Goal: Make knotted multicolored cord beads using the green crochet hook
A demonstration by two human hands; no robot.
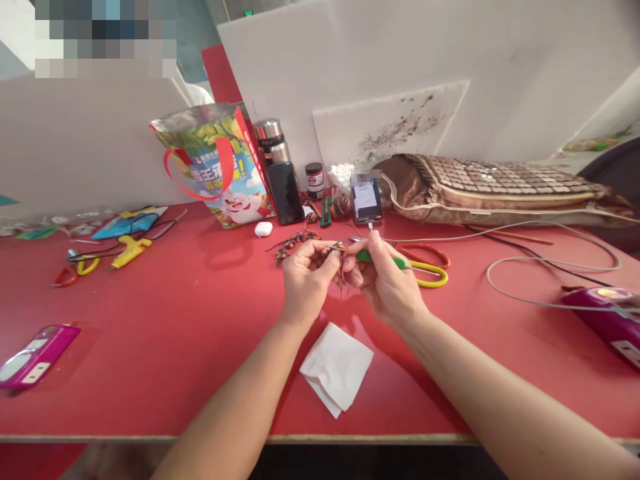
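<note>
Nearest to the person, on the red table [200,373], a folded white paper [337,370] lies at six o'clock from the hands. Just beyond it, the small yarn piece [333,250], dark with orange and red, is held above the table at the centre. The left hand [307,283] is closed in a pinch, thumb against fingers, with this piece between them. The right hand [393,280] is wrapped around a green-handled tool [401,263], perhaps a crochet hook, and its fingertips are close beside the yarn.

The yarn piece should be very light and soft, not slippery, and hardly fragile, but its loops could stretch or come loose under a strong pull. It seems best to pinch it flat, close to the stitches, and to take the stiff tool by its thicker handle.

At three o'clock are the yellow and orange handles of scissors [434,268]. At ten o'clock rests a similar yarn strip [286,255]. Farther away, a yarn ball [341,205] sits at twelve and a lit phone [367,202] leans at one.
</note>
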